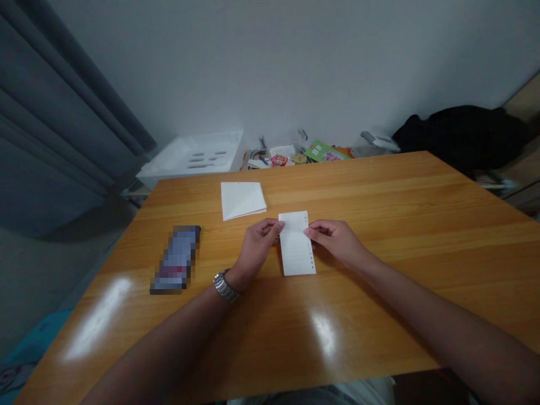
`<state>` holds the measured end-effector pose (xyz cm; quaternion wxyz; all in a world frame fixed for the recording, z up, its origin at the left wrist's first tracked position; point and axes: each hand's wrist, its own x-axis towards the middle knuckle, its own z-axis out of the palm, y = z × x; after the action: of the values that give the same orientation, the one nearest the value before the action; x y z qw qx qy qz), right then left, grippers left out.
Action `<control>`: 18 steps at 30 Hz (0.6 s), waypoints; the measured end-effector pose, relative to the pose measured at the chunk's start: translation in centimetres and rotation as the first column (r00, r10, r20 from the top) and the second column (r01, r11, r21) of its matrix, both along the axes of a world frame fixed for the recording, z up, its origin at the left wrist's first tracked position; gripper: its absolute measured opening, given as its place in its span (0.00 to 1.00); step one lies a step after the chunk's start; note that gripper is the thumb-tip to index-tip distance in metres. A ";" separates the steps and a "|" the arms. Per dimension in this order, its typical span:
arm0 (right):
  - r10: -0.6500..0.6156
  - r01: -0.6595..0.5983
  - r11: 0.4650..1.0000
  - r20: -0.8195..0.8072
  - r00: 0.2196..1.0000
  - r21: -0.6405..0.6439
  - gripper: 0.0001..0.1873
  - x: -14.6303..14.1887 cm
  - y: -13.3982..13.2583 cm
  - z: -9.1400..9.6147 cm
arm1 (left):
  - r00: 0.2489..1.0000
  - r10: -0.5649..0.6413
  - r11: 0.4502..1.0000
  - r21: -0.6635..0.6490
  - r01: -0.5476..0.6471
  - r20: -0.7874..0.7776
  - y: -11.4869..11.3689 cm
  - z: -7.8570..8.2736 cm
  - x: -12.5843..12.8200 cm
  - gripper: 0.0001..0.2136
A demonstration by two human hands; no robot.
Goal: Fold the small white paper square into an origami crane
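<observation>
A narrow folded sheet of white lined paper [296,244] with punched holes along its right edge lies on the wooden table [379,225]. My left hand [257,247], with a metal watch on the wrist, pinches the sheet's left edge near the top. On the opposite edge, the fingers of my right hand [337,239] are curled and pinch the paper. A small stack of white lined sheets [242,199] lies farther back on the table, apart from both hands.
A blurred dark flat object [176,260] rests on the table to the left. Beyond the far edge are a white plastic tray [194,157], small colourful items [295,157] and a black bag [459,132]. Grey curtains [50,124] hang at left.
</observation>
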<state>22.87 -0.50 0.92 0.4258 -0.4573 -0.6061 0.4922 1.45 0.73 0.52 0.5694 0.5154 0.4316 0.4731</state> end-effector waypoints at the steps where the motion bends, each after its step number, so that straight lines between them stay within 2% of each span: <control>1: 0.007 -0.007 1.000 -0.005 1.000 -0.003 0.14 0.0 0.0 0.0 | 1.000 0.006 1.000 -0.004 -0.006 0.009 0.0 -0.1 0.0 0.15; 10: 0.009 -0.009 1.000 0.009 1.000 -0.002 0.13 -0.4 -0.4 0.5 | 0.996 0.002 1.000 0.011 -0.003 0.084 0.1 -0.6 0.2 0.13; 18: 0.082 -0.081 0.996 0.018 0.996 -0.038 0.14 -0.3 -0.3 0.1 | 0.995 0.085 0.996 0.013 -0.085 0.048 0.1 0.6 0.1 0.15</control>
<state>22.59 -0.85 1.04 0.3907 -0.4448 -0.6192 0.5158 1.59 0.82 1.07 0.5549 0.4895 0.4360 0.5122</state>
